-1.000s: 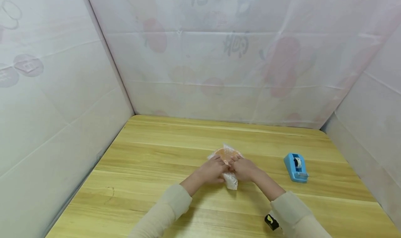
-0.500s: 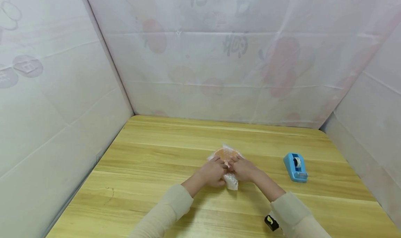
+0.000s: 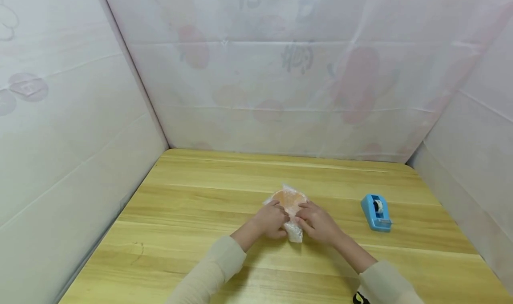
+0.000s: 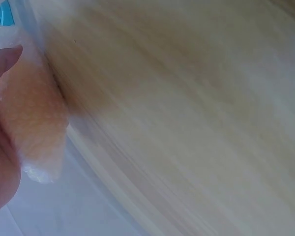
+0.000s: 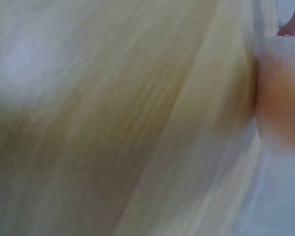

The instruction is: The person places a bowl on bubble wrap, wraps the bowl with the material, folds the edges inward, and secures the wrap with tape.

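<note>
We see a wide-cuffed cream left sleeve [image 3: 210,268] at seven o'clock, a matching right sleeve [image 3: 388,282] between four and five.

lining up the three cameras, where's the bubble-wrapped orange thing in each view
Head: the bubble-wrapped orange thing lies below and right of centre, between the left hand and right hand.
Left wrist: at the left edge, partly covered by the hand.
Right wrist: at the right edge, cut off by the frame.
Shared landmark: the wood-grain tabletop.
</note>
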`<state>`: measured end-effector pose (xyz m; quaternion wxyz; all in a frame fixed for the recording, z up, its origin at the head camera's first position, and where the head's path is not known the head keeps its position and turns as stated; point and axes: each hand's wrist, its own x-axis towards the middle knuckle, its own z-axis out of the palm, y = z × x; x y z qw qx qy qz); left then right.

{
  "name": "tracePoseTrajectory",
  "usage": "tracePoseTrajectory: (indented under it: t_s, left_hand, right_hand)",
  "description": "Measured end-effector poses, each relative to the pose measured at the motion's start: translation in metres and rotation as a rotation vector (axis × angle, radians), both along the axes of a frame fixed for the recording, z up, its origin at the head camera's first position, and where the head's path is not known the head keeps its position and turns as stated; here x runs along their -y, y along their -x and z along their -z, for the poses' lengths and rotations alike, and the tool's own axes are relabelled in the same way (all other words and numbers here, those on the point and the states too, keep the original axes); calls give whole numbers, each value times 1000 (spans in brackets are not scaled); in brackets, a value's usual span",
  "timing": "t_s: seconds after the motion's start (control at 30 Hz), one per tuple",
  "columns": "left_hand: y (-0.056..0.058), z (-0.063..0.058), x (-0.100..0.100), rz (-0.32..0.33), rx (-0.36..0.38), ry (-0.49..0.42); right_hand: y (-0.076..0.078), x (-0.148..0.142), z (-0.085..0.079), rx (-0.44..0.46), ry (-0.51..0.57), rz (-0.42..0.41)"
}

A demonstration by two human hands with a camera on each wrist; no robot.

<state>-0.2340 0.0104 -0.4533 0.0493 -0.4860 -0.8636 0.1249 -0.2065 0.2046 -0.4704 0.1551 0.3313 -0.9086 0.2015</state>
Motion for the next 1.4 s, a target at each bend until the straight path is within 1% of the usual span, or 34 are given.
tracePoseTrajectory:
  t_s: [0.1, 0.17, 0.23, 0.33, 0.37, 0.43, 0.47, 0.57, 0.6, 0.67, 0.73, 0.8, 0.93, 1.0, 1.1, 1.17, 1.23, 1.3, 1.4]
  left_hand:
    - [0, 0, 0, -7, 15, -8]
    - [0, 0, 0, -6, 22, -11]
    - [1, 0, 0, -4, 31, -18]
    - [0, 1, -1, 4, 39, -30]
    - [0, 1, -1, 5, 41, -34]
    - [0, 2, -2, 7, 42, -38]
    - [0, 1, -2, 6, 43, -39]
    - [-1, 0, -2, 2, 46, -36]
    - [-1, 0, -2, 2, 46, -35]
    - [-1, 0, -2, 2, 46, -34]
    - [-1, 0, -3, 5, 47, -33]
    - [-1, 0, -4, 10, 48, -32]
    - [-2, 0, -5, 15, 47, -30]
    - [-2, 0, -5, 16, 44, -29]
    - [-2, -1, -4, 13, 40, -29]
    - [-2, 0, -4, 8, 33, -25]
    - [-1, 0, -3, -1, 29, -20]
    - [-1, 1, -3, -9, 22, -12]
    - [-1, 2, -4, -13, 14, -8]
  right_hand:
    - [-1, 2, 3, -11, -19, 13]
    - [-2, 1, 3, 19, 2, 34]
    - [-5, -1, 2, 74, 85, 69]
    - [-11, -6, -1, 81, 312, 120]
    - [-15, -6, -6, 60, 395, 137]
    - [-22, -8, -18, -28, 514, 158]
    - [-24, -12, -22, -72, 550, 182]
    - [-29, -28, -27, -157, 606, 262]
    - [-29, -37, -25, -169, 617, 290]
    - [-32, -55, -18, -163, 645, 360]
    - [-39, -70, -17, -148, 671, 443]
    - [-48, -84, -18, -89, 674, 576]
    - [-67, -110, -19, 67, 668, 839]
    - [-75, -122, -19, 162, 675, 939]
    - [-82, -139, -17, 288, 707, 1058]
    - [-85, -148, -16, 386, 756, 1105]
    - [-86, -155, -14, 458, 803, 1121]
    - [-85, -160, -12, 526, 851, 1104]
    - [-83, -165, -8, 582, 899, 1079]
